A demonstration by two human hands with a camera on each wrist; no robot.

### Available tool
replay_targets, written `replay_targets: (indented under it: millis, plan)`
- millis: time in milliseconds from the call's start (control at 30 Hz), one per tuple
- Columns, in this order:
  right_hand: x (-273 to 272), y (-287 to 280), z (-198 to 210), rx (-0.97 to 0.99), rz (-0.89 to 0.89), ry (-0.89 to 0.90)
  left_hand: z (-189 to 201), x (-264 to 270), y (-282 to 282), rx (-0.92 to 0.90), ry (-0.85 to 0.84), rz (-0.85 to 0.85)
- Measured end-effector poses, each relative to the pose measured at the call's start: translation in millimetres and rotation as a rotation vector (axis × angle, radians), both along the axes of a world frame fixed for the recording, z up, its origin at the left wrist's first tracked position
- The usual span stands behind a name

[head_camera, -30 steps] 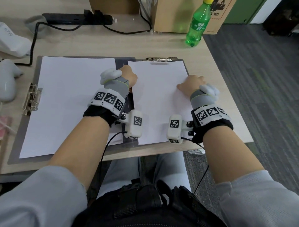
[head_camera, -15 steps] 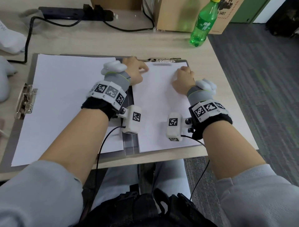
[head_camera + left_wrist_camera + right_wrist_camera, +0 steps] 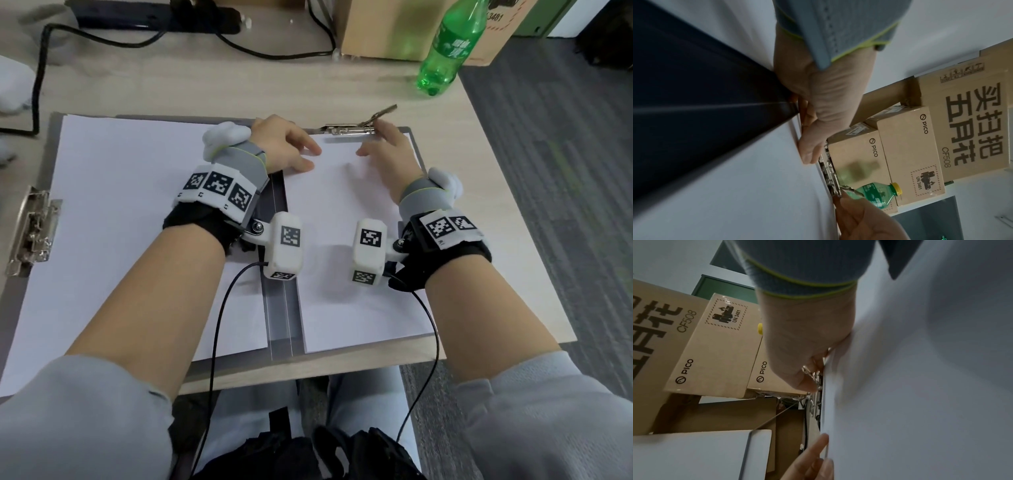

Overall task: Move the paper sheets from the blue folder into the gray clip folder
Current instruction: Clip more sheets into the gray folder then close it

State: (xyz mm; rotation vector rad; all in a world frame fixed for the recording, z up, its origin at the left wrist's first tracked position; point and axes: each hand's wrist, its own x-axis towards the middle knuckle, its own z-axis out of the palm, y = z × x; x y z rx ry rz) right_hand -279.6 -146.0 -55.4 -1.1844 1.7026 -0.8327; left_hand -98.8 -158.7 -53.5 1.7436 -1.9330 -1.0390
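— Both hands are now up at the sheet's far edge, and the clip lever point(image 3: 383, 113), flat a moment ago, is standing raised.

— Grip?

— The right hand point(image 3: 387, 156) is pinching that lever with thumb and forefinger; the left hand point(image 3: 286, 147) is lying flat with straight fingers on the paper sheets point(image 3: 349, 240).

— And the sheets?

— Lying on the gray clip folder point(image 3: 277, 308), long axis running toward the clip point(image 3: 349, 129), which is just beyond both hands, the right nearer.
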Motion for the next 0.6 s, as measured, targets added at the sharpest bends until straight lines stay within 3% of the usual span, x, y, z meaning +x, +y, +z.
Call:
replay_targets:
  millis: [200,433,600]
  plan:
    - [7.8,-7.9,7.8,-0.055,0.039,-0.076,-6.4,0.9,-3.5,-0.012,0.014,-0.031]
    - [24.4,-30.8,-0.4,-0.036,0.006,0.187,-9.9,2.9,-8.0,-0.016,0.041,-0.035]
    - [31.4,-41.9,4.4,0.043,0.08,0.375,-5.0,4.5,-11.1,0.005,0.058,-0.064]
